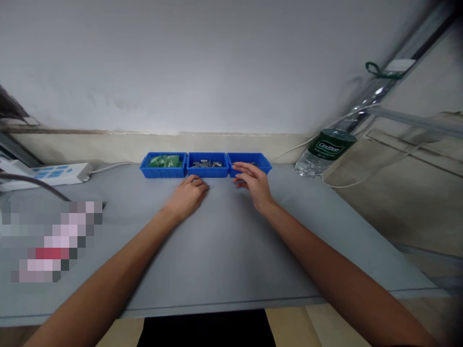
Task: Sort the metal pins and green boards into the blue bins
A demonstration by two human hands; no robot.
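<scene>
My left hand (188,196) rests on the table just in front of the bins, its fingers closed on a small thin metal piece (211,187) whose tip sticks out to the right. What kind of piece it is, I cannot make out. Above the front edge of the right blue bin (265,165) hovers my right hand (255,185), fingers curved and apart, with no object visible in it. It partly hides the small parts in that bin. Short metal pieces (206,163) lie in the middle blue bin (208,172). The left blue bin (162,172) holds green packets (165,160).
A large water bottle (323,149) leans at the back right, beside a cable and a metal frame. A white power strip (61,174) lies at the back left. In front of it is a pixelated item (60,238). The grey table (224,270) ends at a wall behind.
</scene>
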